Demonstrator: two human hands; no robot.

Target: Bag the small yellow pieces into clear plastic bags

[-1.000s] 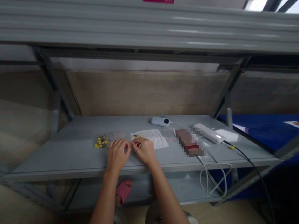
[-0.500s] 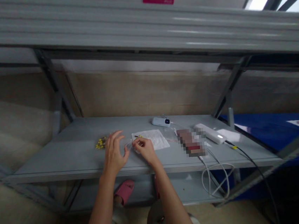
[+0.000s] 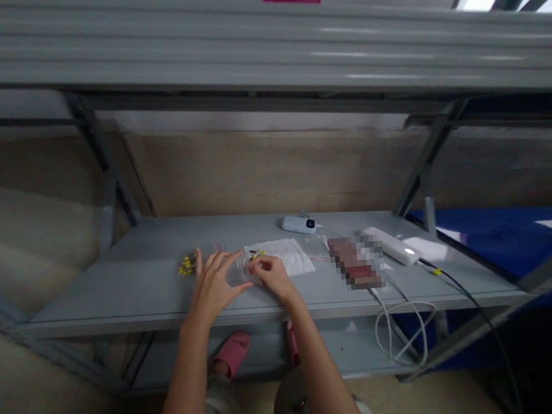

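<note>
A clear plastic piece, seemingly a bag (image 3: 236,274), lies between my hands near the shelf's front edge. My left hand (image 3: 214,283) curves around it, thumb and forefinger wide apart with their tips at its far and near edges. To its right, my right hand (image 3: 271,276) is closed in a pinch at the bag's edge; what sits between the fingertips is too small to make out. Small yellow-and-dark pieces (image 3: 257,254) rest on a white sheet (image 3: 288,258) just beyond my right fingers. Beside my left hand lies a pile of similar yellow pieces (image 3: 187,264).
The grey shelf (image 3: 130,266) also holds a small white device (image 3: 298,224), a blurred-out reddish object (image 3: 352,261) and a long white device (image 3: 392,246). White cable loops (image 3: 390,339) hang over the front edge. An upper shelf edge (image 3: 242,60) runs overhead.
My left hand has moved right, its fingertips now reaching the clear bag's edges. My right hand keeps pinching in nearly the same place.
</note>
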